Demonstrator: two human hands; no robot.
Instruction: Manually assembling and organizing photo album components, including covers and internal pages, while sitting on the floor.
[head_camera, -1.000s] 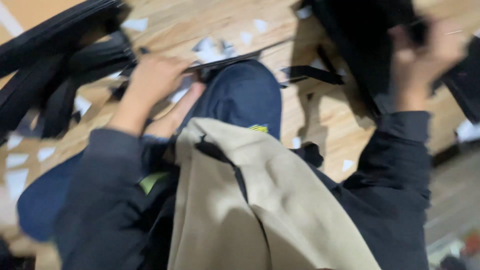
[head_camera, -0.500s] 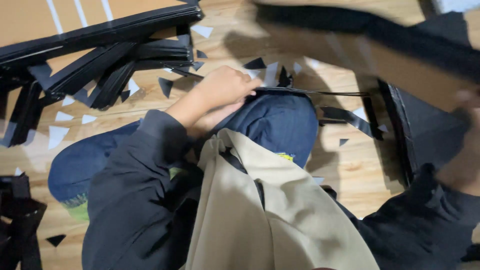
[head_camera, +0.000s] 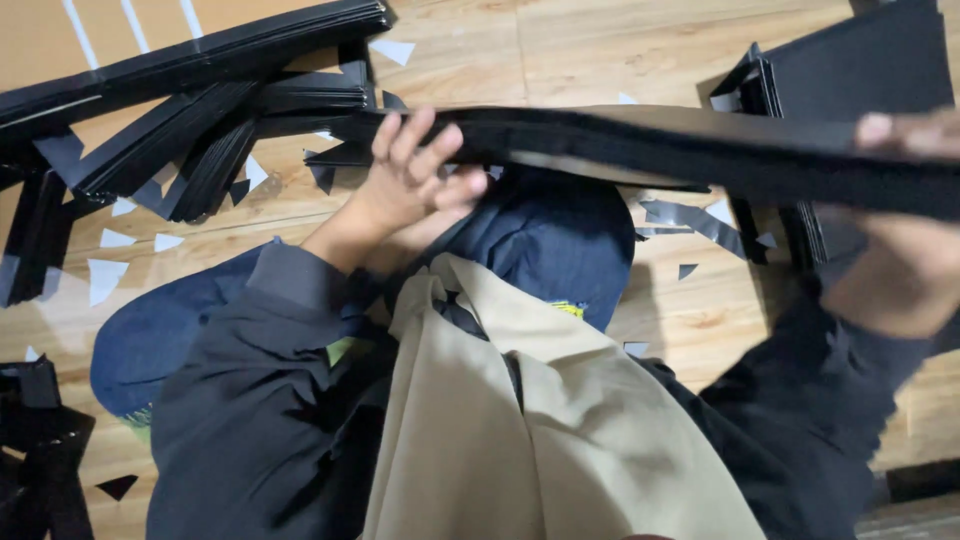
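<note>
A long, thick stack of black card strips (head_camera: 660, 145) stretches across my lap from the middle to the right edge. My left hand (head_camera: 415, 180) grips its left end, fingers curled over the top. My right hand (head_camera: 905, 250) holds the right end, thumb on top and fingers underneath. I sit on a wooden floor (head_camera: 610, 50) with blue trousers (head_camera: 545, 240) and a beige apron or bag (head_camera: 520, 430) below the stack.
More bundles of black strips (head_camera: 200, 110) lie fanned on the floor at upper left. A pile of black sheets (head_camera: 850, 70) sits at upper right. White and black paper offcuts (head_camera: 105, 275) are scattered about. Black scraps (head_camera: 35, 440) lie at lower left.
The long black stack, carried by my right hand, has come down across my lap. My left hand has risen from my knee and taken hold of its left end.
</note>
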